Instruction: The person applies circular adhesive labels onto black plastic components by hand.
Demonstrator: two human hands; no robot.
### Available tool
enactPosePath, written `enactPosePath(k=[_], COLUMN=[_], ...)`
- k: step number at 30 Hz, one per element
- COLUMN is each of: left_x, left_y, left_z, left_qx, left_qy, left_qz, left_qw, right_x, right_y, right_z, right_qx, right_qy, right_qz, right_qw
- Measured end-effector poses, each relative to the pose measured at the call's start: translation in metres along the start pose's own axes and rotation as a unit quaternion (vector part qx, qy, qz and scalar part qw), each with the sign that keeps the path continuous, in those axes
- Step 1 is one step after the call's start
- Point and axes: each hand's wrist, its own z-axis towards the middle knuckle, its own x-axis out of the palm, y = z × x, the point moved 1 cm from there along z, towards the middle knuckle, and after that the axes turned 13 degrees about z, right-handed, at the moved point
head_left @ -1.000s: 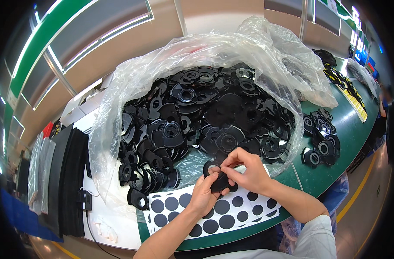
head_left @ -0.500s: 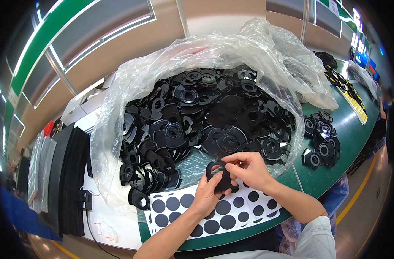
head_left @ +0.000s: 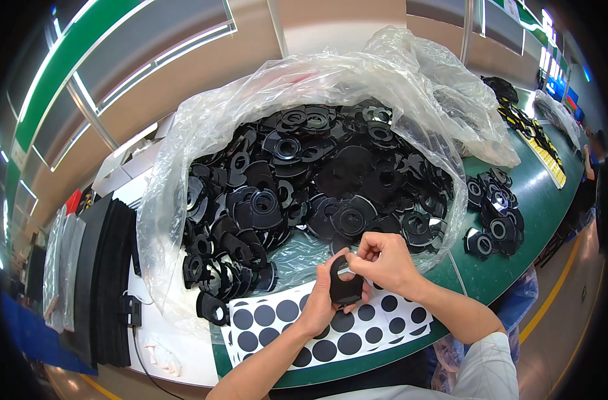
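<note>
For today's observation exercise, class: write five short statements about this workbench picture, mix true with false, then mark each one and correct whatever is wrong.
1. The left hand holds a black part, with the right hand at its upper edge. True.
2. The black part in the left hand is a solid piece without any opening. False: it has an opening near its upper end.
3. Most of the heap of black parts lies within an open clear plastic bag. True.
4. The printed shapes near the hands are black squares. False: the white sheet carries black circles.
5. A smaller group of black parts sits right of the bag, on the green table. True.
</note>
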Motion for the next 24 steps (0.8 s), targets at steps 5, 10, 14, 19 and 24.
enactPosePath(k=[5, 10, 14, 19, 24], left_x=[0.003, 0.003, -0.002, -0.002, -0.002], left_y=[-0.004, -0.01, -0.007, -0.009, -0.034], left_z=[0.0, 0.0, 0.002, 0.002, -0.004], left_qx=[-0.009, -0.03, -0.051, -0.034, 0.046], left_qy=[-0.002, 0.003, 0.004, 0.019, 0.0], left_qz=[0.044, 0.032, -0.029, -0.032, 0.042], left_qw=[0.999, 0.999, 0.998, 0.999, 0.998], right_x=[0.005, 0.001, -0.015, -0.021, -0.067], right_y=[-0.001, 0.006, 0.018, 0.01, 0.029], right_z=[-0.005, -0.008, -0.005, -0.001, 0.014], right_qx=[-0.182, -0.234, -0.114, -0.093, -0.26], right_qy=[-0.058, -0.055, 0.069, 0.072, -0.215], right_qz=[-0.21, -0.318, -0.199, -0.122, -0.275], right_qw=[0.959, 0.917, 0.971, 0.986, 0.901])
